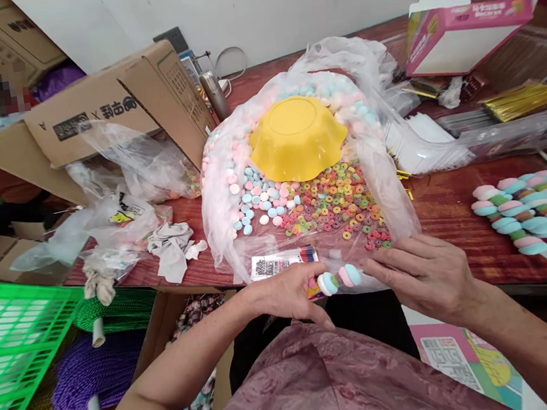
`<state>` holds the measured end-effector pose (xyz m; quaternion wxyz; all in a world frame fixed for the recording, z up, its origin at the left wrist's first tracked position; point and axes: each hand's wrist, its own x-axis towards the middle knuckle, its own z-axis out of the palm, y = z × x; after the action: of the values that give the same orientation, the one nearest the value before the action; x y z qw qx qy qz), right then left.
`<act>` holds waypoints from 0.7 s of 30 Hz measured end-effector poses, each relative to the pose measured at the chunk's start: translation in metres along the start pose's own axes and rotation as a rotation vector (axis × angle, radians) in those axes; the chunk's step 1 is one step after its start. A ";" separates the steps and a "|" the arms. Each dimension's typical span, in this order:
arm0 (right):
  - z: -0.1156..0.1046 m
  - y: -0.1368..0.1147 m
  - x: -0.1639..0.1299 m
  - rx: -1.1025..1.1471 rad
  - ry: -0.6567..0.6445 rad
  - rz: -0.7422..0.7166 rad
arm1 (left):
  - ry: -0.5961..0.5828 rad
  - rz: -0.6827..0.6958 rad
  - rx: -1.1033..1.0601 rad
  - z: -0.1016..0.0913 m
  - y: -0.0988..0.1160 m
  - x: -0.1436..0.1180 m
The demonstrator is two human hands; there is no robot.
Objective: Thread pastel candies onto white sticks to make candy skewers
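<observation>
Over the table's front edge, my left hand (292, 291) is closed around a candy skewer (331, 283). Pale blue, pink and white candies show on it, with a green piece among them; its stick is hidden. My right hand (426, 275) is at the other end, fingers bent and pressed together beside the pink and blue candy (350, 275). What its fingertips pinch is hidden. Just beyond lie loose colourful candy rings (337, 196) and pastel round candies (265, 199) on a clear plastic bag (393, 196). A yellow scalloped bowl (299, 138) rests upside down among them.
Finished-looking candy skewers (536, 207) lie in a pile at right. Behind them are white sticks (429, 141), gold twist ties (525, 101) and a pink box (470, 34). At left stand a cardboard box (105, 113) and a green basket (25, 352); a person is beyond.
</observation>
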<state>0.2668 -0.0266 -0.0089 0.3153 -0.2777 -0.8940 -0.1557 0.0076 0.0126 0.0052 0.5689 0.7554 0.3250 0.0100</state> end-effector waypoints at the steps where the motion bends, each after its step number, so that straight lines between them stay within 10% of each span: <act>1: 0.001 -0.005 -0.001 0.010 0.008 0.010 | 0.033 -0.024 0.015 0.000 0.000 0.000; 8: 0.010 -0.032 -0.004 0.082 -0.097 0.242 | 0.149 -0.093 0.544 0.011 0.002 0.003; 16: 0.014 -0.024 -0.008 0.217 -0.307 0.322 | 0.156 0.150 0.492 0.015 -0.010 0.001; 21: 0.029 -0.045 -0.008 0.367 -0.004 0.567 | 0.357 0.246 0.722 0.003 0.007 0.001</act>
<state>0.2316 -0.0526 -0.0410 0.3891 -0.4543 -0.7948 0.1022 0.0132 0.0097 0.0097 0.1972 0.9257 0.3087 0.0941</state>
